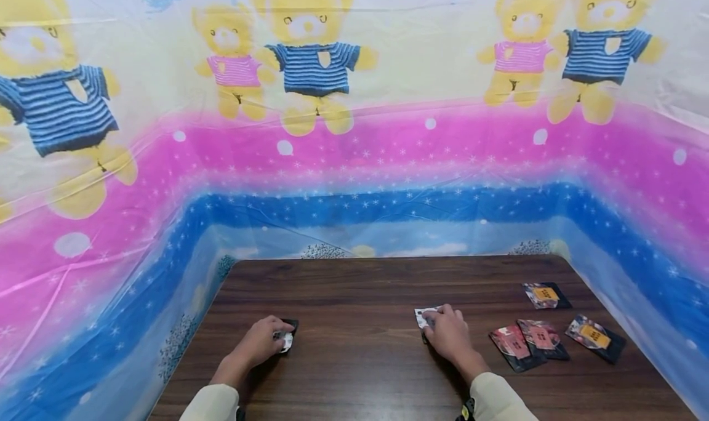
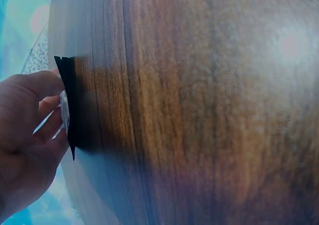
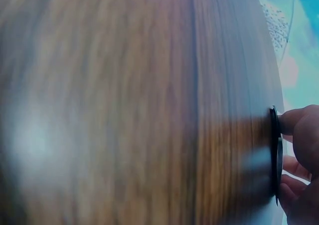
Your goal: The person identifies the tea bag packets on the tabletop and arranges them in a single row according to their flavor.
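My left hand [image 1: 259,341] pinches a small flat packet [image 1: 287,343] with a white printed face and dark edges, on the left of the table. In the left wrist view, the thumb and fingers of that hand [image 2: 30,125] press on its face, and its black edge [image 2: 69,105] lies close to the wood. Right of the middle, my right hand [image 1: 450,333] grips another white-and-black packet [image 1: 423,317], partly hidden under the fingers. From the right wrist, this packet [image 3: 277,160] shows edge-on as a thin dark strip beside the fingertips.
On the brown wooden table [image 1: 354,359], two red-labelled packets [image 1: 512,346] overlap to the right of my right hand. Two yellow-labelled packets, one farther back [image 1: 545,295] and one near the right edge [image 1: 595,336], lie around them. A bear-print curtain [image 1: 354,162] encloses the table's back and sides.
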A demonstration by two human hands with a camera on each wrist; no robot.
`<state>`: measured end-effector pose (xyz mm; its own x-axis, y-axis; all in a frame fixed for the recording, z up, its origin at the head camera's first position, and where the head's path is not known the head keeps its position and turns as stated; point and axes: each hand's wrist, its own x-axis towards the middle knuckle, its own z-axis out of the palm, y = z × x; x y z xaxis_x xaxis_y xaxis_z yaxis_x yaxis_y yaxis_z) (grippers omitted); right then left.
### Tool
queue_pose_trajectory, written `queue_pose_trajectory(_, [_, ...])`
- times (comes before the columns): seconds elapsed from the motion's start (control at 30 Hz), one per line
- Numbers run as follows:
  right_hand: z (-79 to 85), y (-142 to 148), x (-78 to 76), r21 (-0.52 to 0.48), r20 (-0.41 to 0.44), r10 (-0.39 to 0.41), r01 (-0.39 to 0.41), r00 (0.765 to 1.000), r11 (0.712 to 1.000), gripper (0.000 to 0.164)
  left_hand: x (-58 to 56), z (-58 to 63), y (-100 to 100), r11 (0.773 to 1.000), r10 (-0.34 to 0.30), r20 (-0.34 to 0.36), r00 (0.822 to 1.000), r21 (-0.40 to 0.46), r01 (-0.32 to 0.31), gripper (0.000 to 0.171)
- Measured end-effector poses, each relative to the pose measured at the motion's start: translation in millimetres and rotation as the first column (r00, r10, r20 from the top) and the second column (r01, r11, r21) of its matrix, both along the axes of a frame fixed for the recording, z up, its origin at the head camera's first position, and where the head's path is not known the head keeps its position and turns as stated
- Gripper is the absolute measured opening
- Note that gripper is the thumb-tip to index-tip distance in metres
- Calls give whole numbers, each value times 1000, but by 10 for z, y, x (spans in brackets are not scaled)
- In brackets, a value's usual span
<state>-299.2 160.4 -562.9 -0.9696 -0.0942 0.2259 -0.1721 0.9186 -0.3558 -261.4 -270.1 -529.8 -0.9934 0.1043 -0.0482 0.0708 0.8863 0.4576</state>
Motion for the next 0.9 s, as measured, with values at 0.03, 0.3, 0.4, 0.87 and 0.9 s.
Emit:
queue_pose_trajectory(0.03, [-3, -19, 1, 0, 0, 1, -1, 1000, 1000, 28, -1, 0, -1, 1000, 0, 1, 1000, 0, 0, 32])
queue_pose_trajectory(0.3, [-30, -160, 10, 12, 2, 2, -2, 1000, 1000, 28, -5, 7, -1, 1000, 2, 16, 1000, 11, -2, 33])
queue_pose_trajectory(0.4, [-24, -219, 28, 2, -3, 8, -8, 1000, 1000, 28, -3, 10, -4, 1000, 5, 16, 1000, 15, -5, 32])
queue_pose_trajectory(0.87, [17, -508, 103, -6, -3, 41, -41, 999, 999, 28, -1, 22, 5, 1000, 7, 22, 1000, 29, -8, 32])
queue_pose_trajectory(0.9, [25, -530, 111, -10, -2, 44, -44, 999, 999, 28, -1, 24, 3, 1000, 8, 23, 1000, 30, -9, 32])
